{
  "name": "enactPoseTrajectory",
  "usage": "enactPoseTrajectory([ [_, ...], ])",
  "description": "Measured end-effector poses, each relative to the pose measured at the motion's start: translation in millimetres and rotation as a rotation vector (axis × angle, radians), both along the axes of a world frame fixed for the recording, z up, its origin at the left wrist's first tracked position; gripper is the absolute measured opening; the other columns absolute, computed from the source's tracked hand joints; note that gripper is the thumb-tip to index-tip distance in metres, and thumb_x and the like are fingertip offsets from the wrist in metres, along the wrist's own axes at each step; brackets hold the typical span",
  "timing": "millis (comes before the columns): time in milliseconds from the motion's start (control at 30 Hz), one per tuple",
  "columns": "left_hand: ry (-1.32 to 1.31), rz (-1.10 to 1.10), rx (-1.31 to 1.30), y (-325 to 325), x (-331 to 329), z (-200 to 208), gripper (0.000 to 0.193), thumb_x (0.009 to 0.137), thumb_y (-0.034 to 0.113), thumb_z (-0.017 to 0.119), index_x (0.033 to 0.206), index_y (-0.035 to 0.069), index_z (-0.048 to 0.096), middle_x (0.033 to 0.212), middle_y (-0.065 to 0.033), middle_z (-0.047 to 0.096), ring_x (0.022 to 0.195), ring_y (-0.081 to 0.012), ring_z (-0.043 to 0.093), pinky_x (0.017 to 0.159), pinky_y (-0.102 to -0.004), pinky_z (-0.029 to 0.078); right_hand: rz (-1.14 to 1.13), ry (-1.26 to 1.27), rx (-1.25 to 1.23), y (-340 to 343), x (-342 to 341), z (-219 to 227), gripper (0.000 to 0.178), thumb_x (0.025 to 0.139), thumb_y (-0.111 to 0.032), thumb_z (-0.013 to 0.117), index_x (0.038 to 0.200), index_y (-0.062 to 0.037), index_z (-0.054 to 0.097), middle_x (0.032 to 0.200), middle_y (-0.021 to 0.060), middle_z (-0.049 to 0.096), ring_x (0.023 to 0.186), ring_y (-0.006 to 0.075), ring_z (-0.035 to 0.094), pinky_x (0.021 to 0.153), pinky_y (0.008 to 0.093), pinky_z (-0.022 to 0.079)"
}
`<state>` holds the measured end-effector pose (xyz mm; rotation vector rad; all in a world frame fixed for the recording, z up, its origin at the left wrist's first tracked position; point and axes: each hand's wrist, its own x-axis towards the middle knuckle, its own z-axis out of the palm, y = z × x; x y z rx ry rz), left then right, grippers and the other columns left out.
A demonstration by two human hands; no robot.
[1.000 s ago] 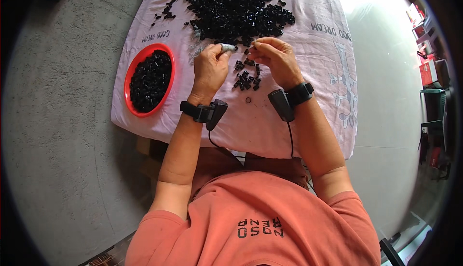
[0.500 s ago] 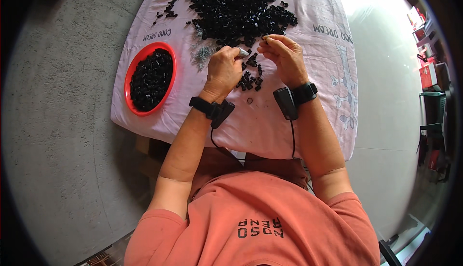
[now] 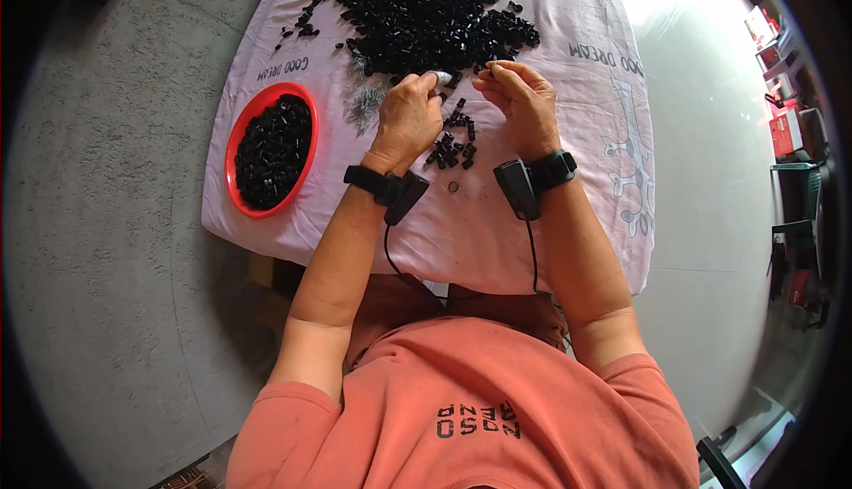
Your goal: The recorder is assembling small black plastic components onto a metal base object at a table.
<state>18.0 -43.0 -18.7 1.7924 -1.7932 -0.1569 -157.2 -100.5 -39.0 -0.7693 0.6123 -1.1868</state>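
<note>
My left hand [image 3: 408, 121] is closed at the near edge of a large heap of small black plastic pieces [image 3: 417, 10]. A small whitish-grey thing [image 3: 441, 77] shows at its fingertips; its kind is unclear. Just to the right, my right hand [image 3: 525, 103] has thumb and forefinger pinched together, and whatever lies between them is too small to name. Below and between the hands lies a loose cluster of black pieces [image 3: 451, 149]. Beside my left hand is a tangle of thin grey-green strands or pins [image 3: 366, 103].
A red oval basin [image 3: 312, 147] full of black pieces stands at the table's left. A pink printed cloth [image 3: 586, 214] covers the table. A small dark ring [image 3: 453, 187] lies near the front. Cables hang from the black devices [image 3: 408, 201] strapped to both wrists.
My left hand has moved slightly away from me, toward the heap, its fingertips turning with the whitish-grey thing. The right hand stays pinched in nearly the same place.
</note>
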Motion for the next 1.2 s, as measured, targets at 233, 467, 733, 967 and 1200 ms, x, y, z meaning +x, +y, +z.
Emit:
enactPoseTrajectory([
  [233,-0.046,0.012,0.067,-8,0,1,0.024,0.08,0.003,0.056,0.097,0.009,0.071,0.093,-0.0171,0.067,0.089,-0.0346,0.066,0.081,-0.0425,0.054,0.023,0.035,0.018,1,-1,3,0.017,0.095,-0.011,0.062,0.107,0.0004,0.066,0.097,0.0144,0.072,0.089,0.0222,0.072,0.079,0.0285,0.059],
  [467,-0.033,0.035,0.056,-1,8,4,0.023,0.083,0.005,0.054,0.097,0.007,0.071,0.095,-0.0154,0.068,0.088,-0.034,0.066,0.08,-0.0414,0.053,0.006,-0.002,0.025,1,0,3,0.016,0.093,-0.011,0.066,0.102,0.0009,0.068,0.093,0.0131,0.073,0.083,0.0209,0.073,0.073,0.0276,0.06],
  [733,-0.012,0.022,0.065,-1,7,2,0.023,0.084,0.007,0.057,0.101,0.008,0.073,0.094,-0.0157,0.068,0.087,-0.0343,0.066,0.077,-0.0415,0.052,0.004,0.005,0.019,1,0,4,0.016,0.093,-0.011,0.066,0.103,0.0009,0.068,0.093,0.0133,0.073,0.082,0.0207,0.073,0.073,0.0276,0.06],
  [967,-0.03,0.042,0.056,3,16,6,0.017,0.082,0.009,0.058,0.092,0.009,0.072,0.092,-0.0176,0.068,0.086,-0.036,0.066,0.08,-0.0426,0.053,0.006,0.004,0.021,1,0,4,0.015,0.093,-0.011,0.066,0.102,0.0007,0.068,0.093,0.0133,0.073,0.082,0.0202,0.073,0.073,0.0273,0.06],
  [1200,0.027,0.02,0.065,11,21,2,0.015,0.082,0.011,0.061,0.093,0.008,0.072,0.092,-0.0165,0.069,0.087,-0.0347,0.067,0.078,-0.0419,0.053,0.009,0.017,0.015,3,1,5,0.015,0.093,-0.012,0.066,0.102,0.0002,0.068,0.093,0.0133,0.073,0.082,0.02,0.073,0.073,0.027,0.06],
])
